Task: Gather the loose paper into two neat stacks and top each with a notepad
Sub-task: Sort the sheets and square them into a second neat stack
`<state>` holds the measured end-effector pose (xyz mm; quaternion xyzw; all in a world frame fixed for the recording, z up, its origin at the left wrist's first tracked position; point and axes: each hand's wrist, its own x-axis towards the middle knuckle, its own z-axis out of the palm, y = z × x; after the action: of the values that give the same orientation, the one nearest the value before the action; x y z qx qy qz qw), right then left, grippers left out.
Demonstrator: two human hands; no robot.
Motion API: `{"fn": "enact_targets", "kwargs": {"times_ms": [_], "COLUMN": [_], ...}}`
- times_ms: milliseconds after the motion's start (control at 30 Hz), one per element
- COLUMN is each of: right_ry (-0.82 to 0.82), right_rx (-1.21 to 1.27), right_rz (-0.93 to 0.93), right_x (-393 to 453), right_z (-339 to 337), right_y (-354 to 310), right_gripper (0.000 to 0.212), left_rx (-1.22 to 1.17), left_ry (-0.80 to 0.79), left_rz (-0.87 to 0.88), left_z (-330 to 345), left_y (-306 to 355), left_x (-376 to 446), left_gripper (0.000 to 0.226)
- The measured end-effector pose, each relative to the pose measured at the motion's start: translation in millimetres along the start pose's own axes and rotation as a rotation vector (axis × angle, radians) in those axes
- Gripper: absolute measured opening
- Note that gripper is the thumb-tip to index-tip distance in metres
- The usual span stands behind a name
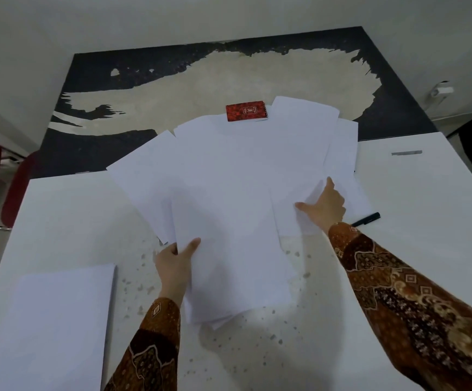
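Observation:
Loose white sheets of paper [229, 170] lie fanned across the middle of the white table [426, 249]. My left hand [174, 263] grips the left edge of a bundle of sheets [237, 272], thumb on top. My right hand [323, 206] pinches the edge of a sheet [288, 218] at the right side of the spread. A neat white stack [57, 320] sits at the near left of the table. A red patterned notepad [246, 110] lies at the far edge of the spread, partly on the paper.
A black pen [367, 219] lies right of my right wrist, partly under the paper. A grey strip [406, 152] marks the far right of the table. Beyond the table lies a dark floor patch [116, 69]. Something red [12, 193] stands at the left.

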<state>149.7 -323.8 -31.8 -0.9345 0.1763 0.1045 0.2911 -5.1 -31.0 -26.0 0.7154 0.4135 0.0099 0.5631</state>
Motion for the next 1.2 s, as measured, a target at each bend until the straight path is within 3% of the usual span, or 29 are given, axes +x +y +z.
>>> {"fn": "enact_targets", "kwargs": {"times_ms": [167,367,500,600,667,733,833,933,1067,1200], "right_ry": [0.036,0.002,0.007,0.024,0.011,-0.009,-0.082,-0.127,0.043,0.231], "right_rx": [-0.055,-0.113,-0.124,0.013,0.225,0.394,0.423,0.395,0.435,0.773], "right_rz": [-0.035,0.037,0.012,0.034,0.06,0.107,0.088,0.015,0.07,0.262], "right_x": [1,4,5,11,14,16,16,15,18,24], "right_z": [11,8,8,3,-2,-5,-8,-9,-14,-29], "right_y": [-1,-3,-2,0,3,7,9,13,24,39], "right_gripper": [0.11,0.115,0.111,0.106,0.098,0.08,0.042,0.028,0.032,0.02], "left_rx": [0.027,0.049,-0.02,-0.123,-0.148,-0.132,-0.126,-0.189,-0.197,-0.219], "left_ry": [0.038,0.055,0.086,0.089,0.087,0.08,0.048,-0.041,-0.089,-0.086], "left_rz": [0.036,0.117,0.052,-0.014,-0.043,-0.034,-0.017,-0.088,-0.094,-0.07], "left_z": [4,3,5,5,4,4,3,1,0,-2], "left_y": [0,-5,-4,-6,-6,-5,-1,-2,-4,-4], "left_x": [-6,-6,-10,-12,-12,-11,-14,-13,-16,-21], "left_gripper": [0.034,0.047,0.016,0.061,0.065,0.044,0.017,0.022,0.033,0.029]}}
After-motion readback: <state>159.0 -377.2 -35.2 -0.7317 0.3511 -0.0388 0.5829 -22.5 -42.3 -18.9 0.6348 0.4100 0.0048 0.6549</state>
